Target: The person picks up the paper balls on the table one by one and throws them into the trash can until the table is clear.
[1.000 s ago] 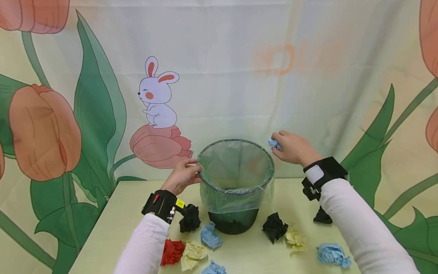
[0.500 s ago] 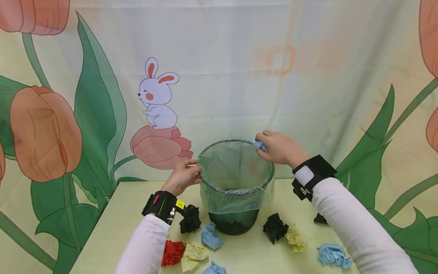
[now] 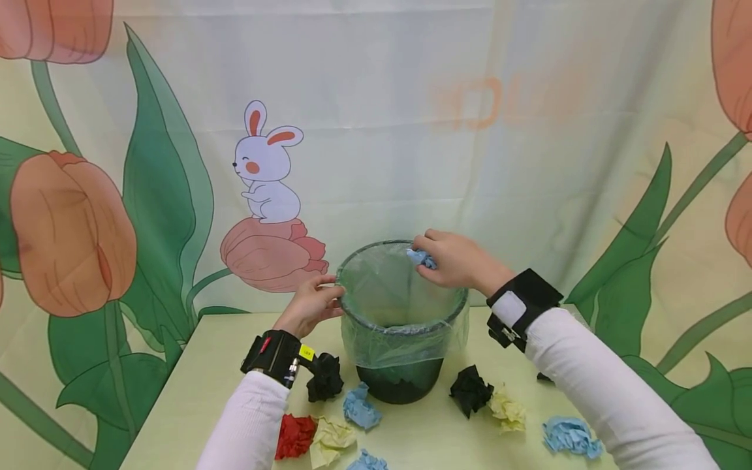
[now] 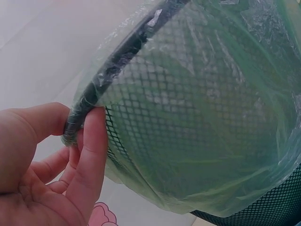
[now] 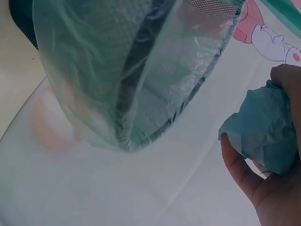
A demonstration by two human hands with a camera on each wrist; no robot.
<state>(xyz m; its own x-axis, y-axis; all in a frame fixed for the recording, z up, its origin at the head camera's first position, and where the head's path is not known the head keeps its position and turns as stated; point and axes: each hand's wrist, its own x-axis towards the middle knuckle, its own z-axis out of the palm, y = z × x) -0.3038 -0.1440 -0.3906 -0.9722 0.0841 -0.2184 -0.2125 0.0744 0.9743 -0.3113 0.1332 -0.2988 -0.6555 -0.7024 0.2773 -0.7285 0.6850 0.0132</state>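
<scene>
A dark mesh wastebasket (image 3: 405, 378) lined with a thin green plastic bag (image 4: 211, 179) stands upright at the table's back. My left hand (image 3: 311, 303) pinches its rim (image 4: 110, 70) on the left, thumb and fingers on either side of it. Over the basket's opening, toward the back right, my right hand (image 3: 455, 258) holds a crumpled blue paper ball (image 5: 263, 127) between thumb and fingers. In the head view that blue ball overlaps the inside of the bag.
Near the basket lie black paper balls (image 3: 471, 390), blue ones (image 3: 361, 406), yellow ones (image 3: 331, 440) and a red one (image 3: 296, 436). Another blue ball (image 3: 571, 436) lies at the right, beside my right sleeve. Behind the table (image 3: 188, 385) hangs a printed cloth backdrop (image 3: 376, 78).
My right hand has moved left with the blue paper ball, from beside the basket's right rim to over its opening. The left hand has stayed on the rim.
</scene>
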